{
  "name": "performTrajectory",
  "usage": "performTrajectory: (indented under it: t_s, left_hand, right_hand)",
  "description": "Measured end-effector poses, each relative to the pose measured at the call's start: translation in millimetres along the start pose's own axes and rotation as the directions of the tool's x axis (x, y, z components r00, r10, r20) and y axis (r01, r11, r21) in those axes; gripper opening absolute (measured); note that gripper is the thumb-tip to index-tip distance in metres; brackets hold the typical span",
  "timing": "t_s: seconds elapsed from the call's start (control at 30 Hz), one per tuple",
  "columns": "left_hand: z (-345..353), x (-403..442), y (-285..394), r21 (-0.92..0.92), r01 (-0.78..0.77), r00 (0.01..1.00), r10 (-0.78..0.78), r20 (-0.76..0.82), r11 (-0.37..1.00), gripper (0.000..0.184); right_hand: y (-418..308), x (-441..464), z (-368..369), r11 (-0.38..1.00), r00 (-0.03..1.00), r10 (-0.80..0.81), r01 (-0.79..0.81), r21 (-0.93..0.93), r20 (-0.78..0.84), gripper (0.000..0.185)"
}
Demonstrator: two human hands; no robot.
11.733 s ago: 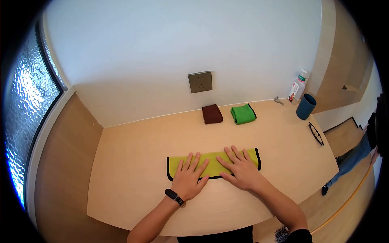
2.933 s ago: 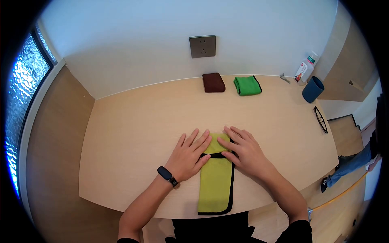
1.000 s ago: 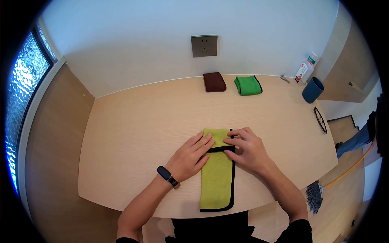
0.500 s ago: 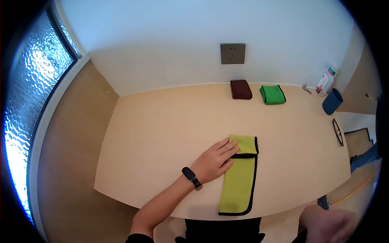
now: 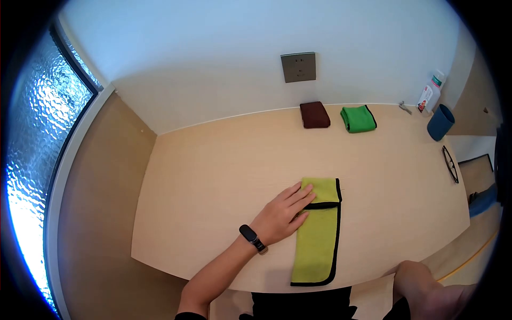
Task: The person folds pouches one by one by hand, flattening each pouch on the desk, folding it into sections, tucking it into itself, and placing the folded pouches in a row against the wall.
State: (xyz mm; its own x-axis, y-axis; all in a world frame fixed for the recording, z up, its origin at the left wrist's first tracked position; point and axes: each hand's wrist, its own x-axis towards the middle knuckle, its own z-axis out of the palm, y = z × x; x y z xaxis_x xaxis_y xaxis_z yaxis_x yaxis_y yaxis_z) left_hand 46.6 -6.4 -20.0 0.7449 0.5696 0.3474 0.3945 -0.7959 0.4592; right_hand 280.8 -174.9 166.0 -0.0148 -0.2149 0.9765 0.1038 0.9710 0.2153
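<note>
A yellow-green cloth (image 5: pixel 316 245) with black edging lies on the table, its far end folded over into a short flap (image 5: pixel 323 190). My left hand (image 5: pixel 280 214), with a black band on the wrist, rests flat with fingers stretched across the flap and the cloth's left edge. At the lower right, my right hand (image 5: pixel 413 277) is by the table's front edge, away from the cloth. Its fingers are hidden, so whether it holds anything does not show.
Near the wall lie a folded brown cloth (image 5: pixel 315 115) and a folded green cloth (image 5: pixel 359 119). To the right are a small grey item (image 5: pixel 405 108), a white bottle (image 5: pixel 430 93), a blue cup (image 5: pixel 441 122) and black-framed glasses (image 5: pixel 450 164). A wooden panel (image 5: pixel 101 213) borders the left.
The view has tilted slightly. My right hand, blurred before, now shows more sharply and a little higher at the table's edge. My left hand stays on the cloth.
</note>
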Motion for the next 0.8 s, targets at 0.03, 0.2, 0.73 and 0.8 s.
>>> performTrajectory:
  t_s: [0.03, 0.2, 0.73, 0.8]
  left_hand:
    - [0.7, 0.2, 0.6, 0.006, 0.008, 1.000, -0.008, 0.005, 1.000, 0.048]
    - [-0.4, -0.8, 0.7, -0.002, 0.007, 1.000, -0.007, 0.001, 1.000, 0.048]
    - [3.0, -2.3, -1.8, 0.003, -0.006, 1.000, 0.006, -0.017, 1.000, 0.048]
    - [3.5, -2.9, -1.3, 0.003, -0.005, 1.000, 0.005, -0.024, 1.000, 0.048]
  right_hand:
    - [0.7, -0.4, -0.3, 1.000, 1.000, 0.010, -0.010, 0.007, 0.004, 0.013]
    - [2.4, -0.2, -0.1, 0.997, 0.999, 0.048, -0.049, 0.052, 0.011, 0.010]
    - [6.6, -1.2, 4.7, 0.971, 0.987, 0.154, -0.159, 0.181, 0.041, 0.006]
    - [7.7, -0.8, 5.4, 0.966, 0.985, 0.164, -0.170, 0.195, 0.045, 0.007]
